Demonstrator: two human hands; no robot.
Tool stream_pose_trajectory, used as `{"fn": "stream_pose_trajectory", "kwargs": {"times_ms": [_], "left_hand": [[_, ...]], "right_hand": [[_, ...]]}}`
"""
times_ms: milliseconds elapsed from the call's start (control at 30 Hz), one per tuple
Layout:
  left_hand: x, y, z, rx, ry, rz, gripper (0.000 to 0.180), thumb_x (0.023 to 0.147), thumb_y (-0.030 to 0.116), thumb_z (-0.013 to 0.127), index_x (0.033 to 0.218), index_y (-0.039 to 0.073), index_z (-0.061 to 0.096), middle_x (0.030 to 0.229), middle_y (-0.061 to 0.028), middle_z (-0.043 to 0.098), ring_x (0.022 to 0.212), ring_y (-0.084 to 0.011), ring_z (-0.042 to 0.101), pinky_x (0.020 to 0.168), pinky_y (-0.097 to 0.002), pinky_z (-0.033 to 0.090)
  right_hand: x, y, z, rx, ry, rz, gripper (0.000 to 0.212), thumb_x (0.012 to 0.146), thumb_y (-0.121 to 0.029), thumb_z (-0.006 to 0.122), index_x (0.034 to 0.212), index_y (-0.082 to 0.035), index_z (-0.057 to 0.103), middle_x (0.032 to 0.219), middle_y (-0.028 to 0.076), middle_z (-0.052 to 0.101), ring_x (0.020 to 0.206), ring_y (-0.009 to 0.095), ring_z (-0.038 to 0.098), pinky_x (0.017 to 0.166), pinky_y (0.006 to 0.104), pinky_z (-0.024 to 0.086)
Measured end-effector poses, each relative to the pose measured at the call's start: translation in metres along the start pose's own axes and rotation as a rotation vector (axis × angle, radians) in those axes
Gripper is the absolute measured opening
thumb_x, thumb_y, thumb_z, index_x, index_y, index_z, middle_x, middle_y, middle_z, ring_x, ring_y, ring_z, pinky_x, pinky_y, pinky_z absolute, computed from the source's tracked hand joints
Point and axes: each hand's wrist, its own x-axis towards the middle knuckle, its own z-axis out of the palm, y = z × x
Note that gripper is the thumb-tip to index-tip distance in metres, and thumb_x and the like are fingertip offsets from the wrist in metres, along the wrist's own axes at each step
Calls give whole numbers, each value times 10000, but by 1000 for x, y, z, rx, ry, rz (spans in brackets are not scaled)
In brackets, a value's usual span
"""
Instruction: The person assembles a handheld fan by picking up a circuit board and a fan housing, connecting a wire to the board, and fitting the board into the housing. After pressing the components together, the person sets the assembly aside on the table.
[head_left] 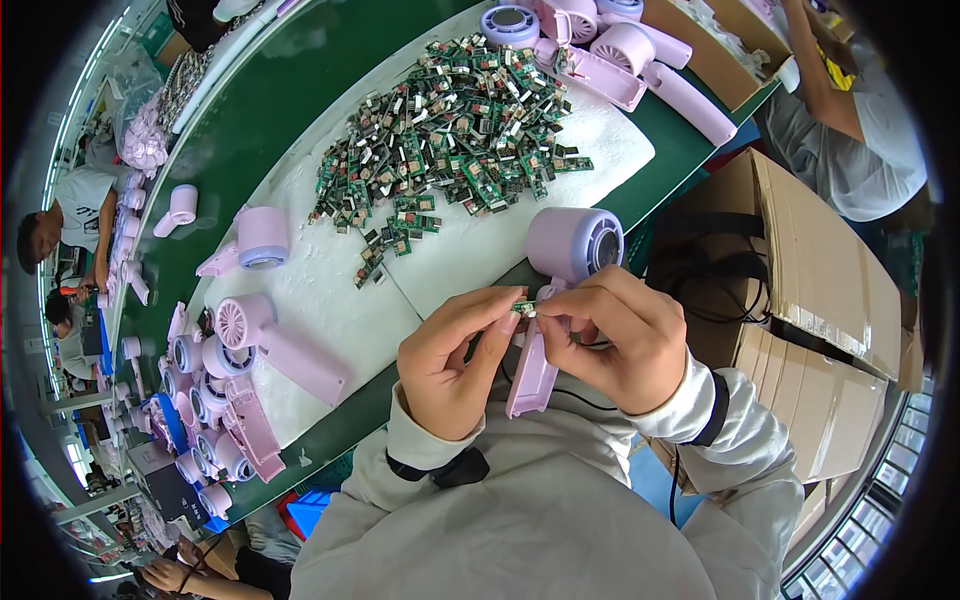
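Note:
Near the table's front edge, my left hand (pixel 455 355) pinches a small green circuit board (pixel 523 308) between thumb and fingertips. My right hand (pixel 625 335) is closed at the board's other side, its fingertips meeting a tiny white part there; what exactly they grip is too small to make out. Just beyond and under my hands lies a pink and lavender handheld fan (pixel 570 243), its round head facing right. The fan's open handle shell (pixel 533 375) points toward me below my fingers. A large heap of green circuit boards (pixel 450 130) covers the white sheet ahead.
Pink fan housings (pixel 290 350) stand at left, with several more piled at the near left (pixel 215 400). Others (pixel 640 60) lie at the far right. Cardboard boxes (pixel 820 320) with a black cable stand on my right. Co-workers sit at far left and upper right.

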Motion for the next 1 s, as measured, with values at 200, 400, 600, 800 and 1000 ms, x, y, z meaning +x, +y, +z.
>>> {"fn": "stream_pose_trajectory", "kwargs": {"times_ms": [200,400,600,800,1000], "left_hand": [[-5,0,0,53,-23,-2,277,971,-91,626,1240,-44,672,1230,-191,691,1046,-197,691,868,-281,567],[-9,4,7,49,10,-19,262,953,-93,647,1208,-48,686,1196,-203,703,1059,-227,695,880,-297,557],[-10,5,8,121,8,47,272,939,-96,666,1204,-46,698,1148,-197,725,963,-210,714,820,-278,571],[-14,9,8,230,38,75,276,932,-97,670,1201,-43,702,1129,-198,729,948,-226,721,805,-286,572],[-18,3,14,343,47,167,316,910,-111,674,1214,-33,704,1144,-194,718,948,-261,725,808,-306,581]], "right_hand": [[-4,2,-1,-27,20,-19,212,741,18,817,921,-52,730,768,32,627,546,116,596,488,244,482],[-7,2,-5,-45,9,-30,226,739,19,809,936,-51,724,756,27,617,556,123,612,498,251,492],[-7,2,-10,-61,-4,-92,232,739,17,804,946,-49,722,779,42,637,574,148,626,511,265,501],[-3,-5,-11,-257,-35,-166,241,715,17,795,934,-46,719,816,52,660,642,208,643,577,305,528],[-7,-6,-8,-202,-19,-135,222,701,24,782,904,-37,714,759,43,632,646,222,621,589,318,521]]}}
